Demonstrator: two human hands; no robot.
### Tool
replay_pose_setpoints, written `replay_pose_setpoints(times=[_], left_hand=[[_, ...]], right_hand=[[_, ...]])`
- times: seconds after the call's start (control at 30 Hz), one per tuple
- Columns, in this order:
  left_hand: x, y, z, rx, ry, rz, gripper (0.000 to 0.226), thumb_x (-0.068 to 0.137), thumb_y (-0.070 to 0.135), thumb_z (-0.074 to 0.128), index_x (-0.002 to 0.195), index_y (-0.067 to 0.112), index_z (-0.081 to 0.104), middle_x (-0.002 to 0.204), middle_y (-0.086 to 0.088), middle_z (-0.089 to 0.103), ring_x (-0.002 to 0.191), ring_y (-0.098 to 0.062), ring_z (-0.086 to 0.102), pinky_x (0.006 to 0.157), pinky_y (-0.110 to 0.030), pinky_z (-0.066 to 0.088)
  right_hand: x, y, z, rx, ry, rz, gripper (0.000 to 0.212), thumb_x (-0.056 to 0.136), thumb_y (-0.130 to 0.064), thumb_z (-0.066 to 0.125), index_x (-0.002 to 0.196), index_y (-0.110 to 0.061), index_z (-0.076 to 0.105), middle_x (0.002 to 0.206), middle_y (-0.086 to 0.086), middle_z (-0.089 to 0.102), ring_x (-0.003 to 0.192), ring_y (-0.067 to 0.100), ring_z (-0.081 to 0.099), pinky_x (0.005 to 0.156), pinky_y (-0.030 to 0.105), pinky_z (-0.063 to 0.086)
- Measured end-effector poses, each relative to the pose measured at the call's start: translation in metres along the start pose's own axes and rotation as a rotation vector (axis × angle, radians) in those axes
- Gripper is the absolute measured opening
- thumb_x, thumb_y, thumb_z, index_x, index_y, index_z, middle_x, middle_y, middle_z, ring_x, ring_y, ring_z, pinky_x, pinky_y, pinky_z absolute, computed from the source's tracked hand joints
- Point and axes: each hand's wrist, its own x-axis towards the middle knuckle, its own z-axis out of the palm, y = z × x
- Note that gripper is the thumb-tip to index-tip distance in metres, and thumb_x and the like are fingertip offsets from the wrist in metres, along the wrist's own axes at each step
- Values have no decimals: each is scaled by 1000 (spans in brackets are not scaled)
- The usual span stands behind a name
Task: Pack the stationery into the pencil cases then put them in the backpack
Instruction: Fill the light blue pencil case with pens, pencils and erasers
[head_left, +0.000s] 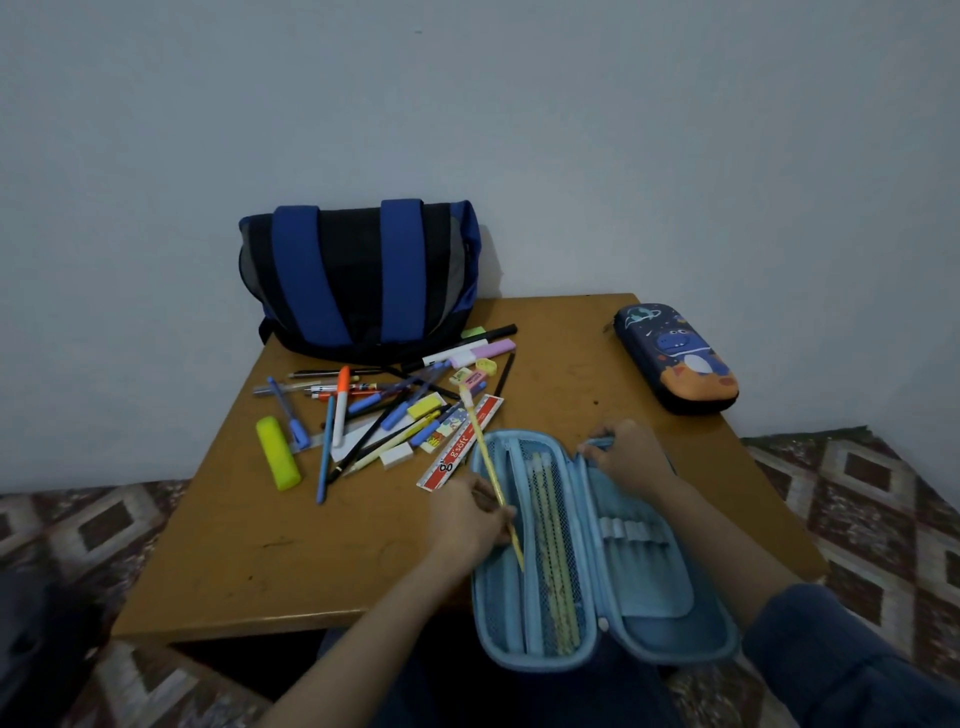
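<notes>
Left hand (467, 514): fingers curled, pinching a yellow pencil (485, 456) near its lower third. The pencil's long axis runs diagonally. Its near end dips over the left half of the open case, and its far, capped end points away and slightly left toward the loose pile. Right hand (628, 457): fingers curled over the far end of the light-blue pencil case (654, 587), gripping its rim. The case lies opened flat at the near right of the wooden table (234, 545), its long axis pointing away from the person and its near end overhanging the table edge above the lap. The left half has a mesh pocket holding several yellow pencils (553, 545) laid lengthwise. The right half has a row of elastic loops. Just beyond the left hand lies a red ruler (460, 447), angled, at the edge of the stationery pile (389, 410) of pens, markers and erasers. A yellow highlighter (278, 452) lies at the pile's left. At the far right corner is a dark-blue pencil case (675, 358) with a cartoon print, closed. Behind the pile a blue-and-black backpack (358, 275) stands against the wall.
</notes>
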Motion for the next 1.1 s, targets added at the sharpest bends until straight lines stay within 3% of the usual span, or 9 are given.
replay_pose_setpoints(times=[0.13, 0.23, 0.4, 0.53, 0.67, 0.8, 0.97, 1.1], left_hand=[[-10, -3, 1, 123, -127, -28, 13, 84, 8, 66, 79, 13, 56, 77, -7, 67, 63, -15, 67, 67, -27, 59], [-14, -4, -1, 173, -211, -55, 10, 85, 8, 65, 75, 9, 62, 77, -9, 68, 66, -16, 69, 71, -28, 59], [-20, -5, -2, 172, -329, -110, 21, 93, 16, 56, 89, -3, 62, 65, -6, 65, 55, -13, 65, 67, -26, 59], [-21, -2, 0, 252, -243, -31, 26, 92, 28, 56, 85, 4, 61, 68, -5, 65, 57, -14, 66, 63, -24, 58], [-17, 1, 9, 328, -96, 104, 24, 85, 31, 65, 85, 8, 63, 83, -7, 68, 68, -16, 66, 66, -29, 58], [-15, 3, 14, 388, -104, 97, 19, 82, 27, 70, 79, 10, 64, 75, -2, 64, 63, -11, 62, 58, -19, 53], [-14, 0, 16, 394, -154, 56, 17, 81, 21, 71, 85, 6, 65, 79, -4, 66, 56, -11, 62, 54, -19, 55], [-20, -5, 17, 402, -58, 165, 22, 81, 23, 71, 66, 21, 55, 77, 6, 57, 65, -1, 53, 51, -10, 42]], right_hand=[[2, 1, 1, 1, 5, 1, 20, 85, -22, 67, 86, -3, 65, 72, 5, 58, 66, 17, 50, 51, 24, 36], [2, 2, 2, -11, 16, -13, 20, 84, -22, 68, 87, -3, 65, 74, 4, 58, 69, 18, 52, 52, 24, 36], [2, 2, 1, -17, 15, -22, 20, 84, -24, 68, 84, -4, 64, 64, -4, 51, 68, 17, 50, 51, 24, 34], [2, 2, 1, -28, 20, -14, 23, 85, -24, 68, 88, -2, 65, 74, 5, 57, 70, 18, 51, 58, 27, 38], [1, 0, 1, -35, 18, -12, 21, 85, -25, 67, 85, -4, 63, 77, 8, 58, 72, 20, 52, 60, 28, 37], [3, 1, 1, -34, 20, -6, 25, 85, -24, 67, 87, 1, 64, 79, 12, 61, 73, 21, 53, 62, 32, 42], [4, 2, 2, -49, 17, -19, 27, 84, -24, 68, 90, 2, 66, 82, 16, 65, 72, 22, 55, 64, 37, 48], [3, 1, 2, -45, 20, -28, 25, 85, -24, 67, 90, 1, 65, 77, 8, 60, 72, 20, 53, 61, 31, 41]])
